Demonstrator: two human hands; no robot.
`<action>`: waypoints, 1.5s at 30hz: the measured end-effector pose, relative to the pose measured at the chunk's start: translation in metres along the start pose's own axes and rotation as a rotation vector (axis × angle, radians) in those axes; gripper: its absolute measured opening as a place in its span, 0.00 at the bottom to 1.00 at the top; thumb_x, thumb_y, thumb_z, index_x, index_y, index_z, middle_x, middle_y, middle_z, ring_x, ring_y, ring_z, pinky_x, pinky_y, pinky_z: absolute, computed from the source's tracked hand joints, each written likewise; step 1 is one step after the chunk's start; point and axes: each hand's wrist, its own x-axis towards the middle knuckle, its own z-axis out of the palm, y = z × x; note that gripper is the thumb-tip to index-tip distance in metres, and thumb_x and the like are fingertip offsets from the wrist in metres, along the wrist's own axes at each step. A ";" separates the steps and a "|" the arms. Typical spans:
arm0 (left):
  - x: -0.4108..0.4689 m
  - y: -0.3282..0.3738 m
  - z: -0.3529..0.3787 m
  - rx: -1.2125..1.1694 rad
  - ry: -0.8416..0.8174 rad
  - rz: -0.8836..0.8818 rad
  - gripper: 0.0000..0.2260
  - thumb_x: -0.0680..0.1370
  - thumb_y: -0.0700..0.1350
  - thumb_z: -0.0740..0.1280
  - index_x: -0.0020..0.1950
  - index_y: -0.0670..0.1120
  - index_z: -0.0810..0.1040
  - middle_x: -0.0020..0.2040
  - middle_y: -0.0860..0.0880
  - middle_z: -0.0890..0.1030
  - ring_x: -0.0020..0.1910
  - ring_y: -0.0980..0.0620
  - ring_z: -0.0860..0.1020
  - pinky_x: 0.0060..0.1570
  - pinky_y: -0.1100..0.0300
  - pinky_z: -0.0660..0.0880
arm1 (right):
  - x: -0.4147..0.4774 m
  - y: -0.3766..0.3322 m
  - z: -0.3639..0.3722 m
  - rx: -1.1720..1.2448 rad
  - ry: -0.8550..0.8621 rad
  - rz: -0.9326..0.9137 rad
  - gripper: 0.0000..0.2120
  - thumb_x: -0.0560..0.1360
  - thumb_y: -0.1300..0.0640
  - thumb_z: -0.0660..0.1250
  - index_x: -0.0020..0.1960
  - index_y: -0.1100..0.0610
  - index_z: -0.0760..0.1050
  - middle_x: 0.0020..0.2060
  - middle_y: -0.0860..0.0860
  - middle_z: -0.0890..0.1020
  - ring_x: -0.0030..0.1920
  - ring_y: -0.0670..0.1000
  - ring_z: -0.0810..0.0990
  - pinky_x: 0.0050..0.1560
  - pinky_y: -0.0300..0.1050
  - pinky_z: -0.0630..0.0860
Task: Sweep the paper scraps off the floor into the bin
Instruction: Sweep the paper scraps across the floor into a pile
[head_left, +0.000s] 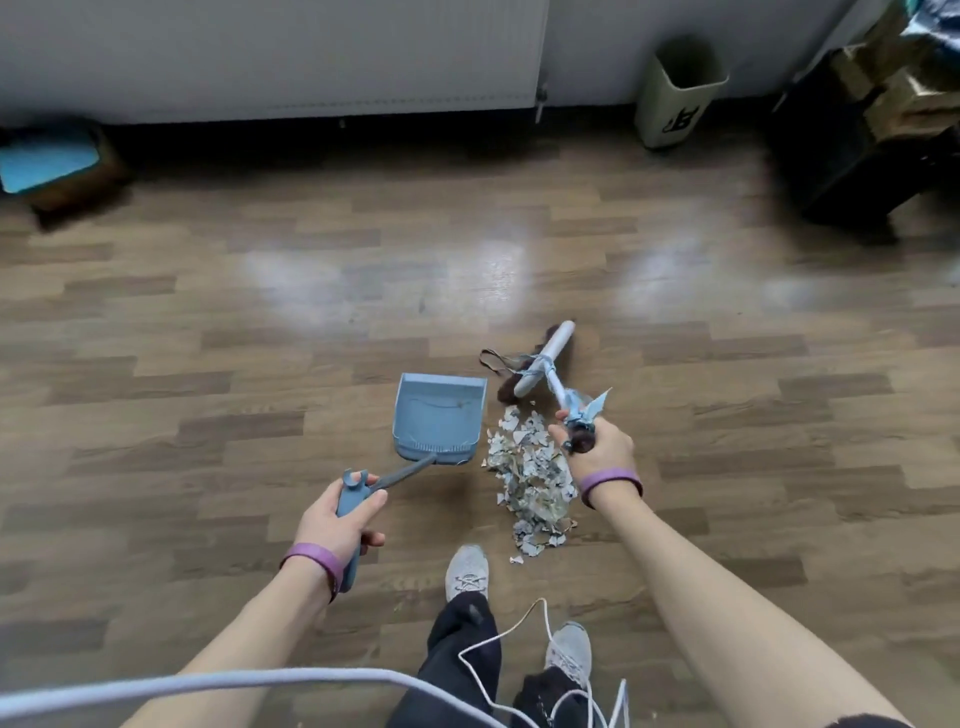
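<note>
A pile of torn paper scraps (530, 478) lies on the wooden floor just ahead of my feet. My left hand (340, 512) grips the handle of a blue dustpan (439, 418), whose pan sits left of the pile, close to the floor. My right hand (597, 444) holds the handle of a broom; its pale head (543, 361) with dark bristles is beyond the pile, next to the pan's far right corner. A beige bin (678, 93) stands by the far wall at the upper right.
A white radiator (270, 52) runs along the far wall. A low stool with a blue pad (49, 161) sits at the far left. Dark bags and boxes (872, 135) fill the far right corner. White cable (519, 649) loops by my shoes.
</note>
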 end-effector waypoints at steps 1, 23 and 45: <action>0.001 -0.004 -0.002 -0.003 -0.002 -0.014 0.05 0.77 0.41 0.68 0.51 0.50 0.77 0.43 0.52 0.78 0.26 0.49 0.76 0.26 0.66 0.71 | -0.006 0.004 -0.002 -0.095 -0.009 -0.003 0.17 0.72 0.44 0.71 0.50 0.57 0.80 0.46 0.55 0.83 0.49 0.57 0.80 0.50 0.46 0.76; -0.055 -0.054 0.015 0.200 0.001 -0.090 0.05 0.76 0.39 0.68 0.51 0.46 0.77 0.40 0.46 0.79 0.23 0.50 0.77 0.30 0.61 0.68 | -0.112 0.066 -0.046 -0.552 -0.327 -0.370 0.14 0.76 0.58 0.60 0.61 0.58 0.70 0.59 0.55 0.77 0.59 0.59 0.76 0.55 0.47 0.70; 0.067 0.008 -0.017 1.015 -0.198 0.241 0.05 0.75 0.53 0.65 0.41 0.54 0.76 0.26 0.52 0.77 0.20 0.50 0.75 0.27 0.62 0.72 | -0.049 0.034 -0.049 0.183 0.297 0.118 0.05 0.69 0.52 0.70 0.35 0.44 0.79 0.44 0.50 0.85 0.48 0.51 0.81 0.57 0.44 0.76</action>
